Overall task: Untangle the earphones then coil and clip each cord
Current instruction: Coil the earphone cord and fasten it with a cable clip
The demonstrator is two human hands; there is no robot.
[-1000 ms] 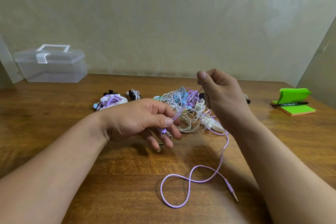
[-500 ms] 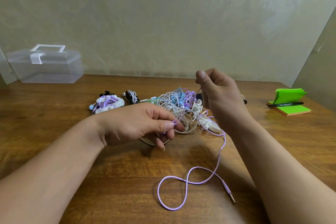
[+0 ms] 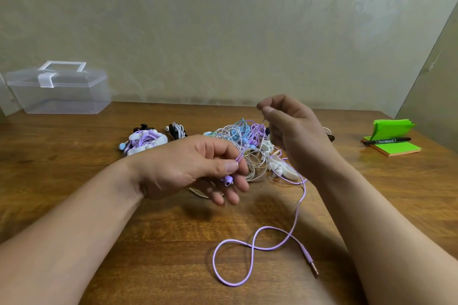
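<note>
Wooden table (image 3: 74,181), tangled earphones (image 3: 235,135), perhaps wallpaper (image 3: 223,32)

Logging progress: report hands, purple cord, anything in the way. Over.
Left hand pinches purple cord beside its earbud. Right hand pinches a strand above the tangle. Plug free on table; upper part runs into tangle.
</note>
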